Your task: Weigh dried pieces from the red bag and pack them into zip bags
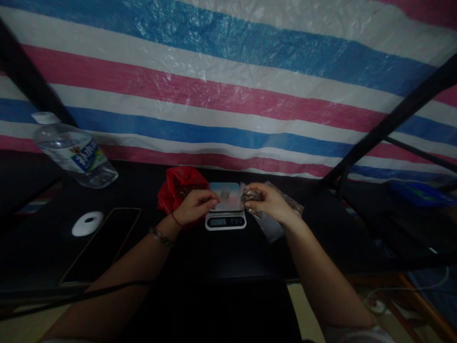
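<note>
A small white digital scale [225, 220] with a shiny plate stands on the black table, with something small and pale on the plate. My left hand [199, 205] is at the plate's left edge, fingers drawn together; whatever they hold, if anything, is too small to make out. Left of the scale lies an open red plastic bag [167, 193] with brownish contents. At the right edge of the plate, my right hand [266, 202] is closed on a clear plastic bag [251, 195] of brown bits. Under that hand lie more clear plastic bags [271, 228], one with brown pieces.
On the left are a clear bottle [76, 152], a white oval object [87, 224] and a dark phone [103, 245]. A striped plastic sheet [221, 95] hangs behind the black table [228, 262]. Dark metal bars [389, 124] slant on both sides; a blue item [421, 194] lies far right.
</note>
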A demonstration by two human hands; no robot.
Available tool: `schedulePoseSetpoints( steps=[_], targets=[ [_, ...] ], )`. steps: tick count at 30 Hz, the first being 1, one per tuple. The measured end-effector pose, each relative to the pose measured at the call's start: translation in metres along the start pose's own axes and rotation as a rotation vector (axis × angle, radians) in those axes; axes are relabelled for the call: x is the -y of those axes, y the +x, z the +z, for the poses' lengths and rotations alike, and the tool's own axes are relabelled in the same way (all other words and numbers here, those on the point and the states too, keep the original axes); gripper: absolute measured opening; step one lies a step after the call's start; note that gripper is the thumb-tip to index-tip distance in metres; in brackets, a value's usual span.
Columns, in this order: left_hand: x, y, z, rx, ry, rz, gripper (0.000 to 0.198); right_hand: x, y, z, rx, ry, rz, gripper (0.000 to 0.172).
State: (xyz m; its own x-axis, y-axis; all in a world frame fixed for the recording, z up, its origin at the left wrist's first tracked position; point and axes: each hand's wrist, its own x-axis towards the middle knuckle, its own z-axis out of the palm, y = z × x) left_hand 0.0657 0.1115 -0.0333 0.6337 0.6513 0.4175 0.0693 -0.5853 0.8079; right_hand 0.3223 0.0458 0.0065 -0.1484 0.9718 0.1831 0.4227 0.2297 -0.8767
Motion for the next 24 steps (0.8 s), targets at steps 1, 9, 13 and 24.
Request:
schedulePoseSetpoints(
  steps=[1, 9, 13, 24],
  targets=[
    [0.0, -0.001, 0.0, 0.022, -0.079, -0.019, 0.038, 0.007, 0.008, 0.013, 0.059, -0.02, -0.036, 0.041],
    [0.009, -0.004, -0.009, 0.001, -0.458, -0.244, 0.032, 0.015, 0.027, 0.074, 0.108, 0.03, -0.173, 0.036],
    [0.006, -0.005, -0.015, 0.059, -0.691, -0.313, 0.03, 0.004, 0.015, 0.084, -0.226, 0.037, -0.294, 0.031],
    [0.006, 0.0, -0.008, 0.237, -0.427, -0.341, 0.035, 0.007, 0.003, 0.1, 0.037, 0.042, -0.171, 0.036]
  ],
)
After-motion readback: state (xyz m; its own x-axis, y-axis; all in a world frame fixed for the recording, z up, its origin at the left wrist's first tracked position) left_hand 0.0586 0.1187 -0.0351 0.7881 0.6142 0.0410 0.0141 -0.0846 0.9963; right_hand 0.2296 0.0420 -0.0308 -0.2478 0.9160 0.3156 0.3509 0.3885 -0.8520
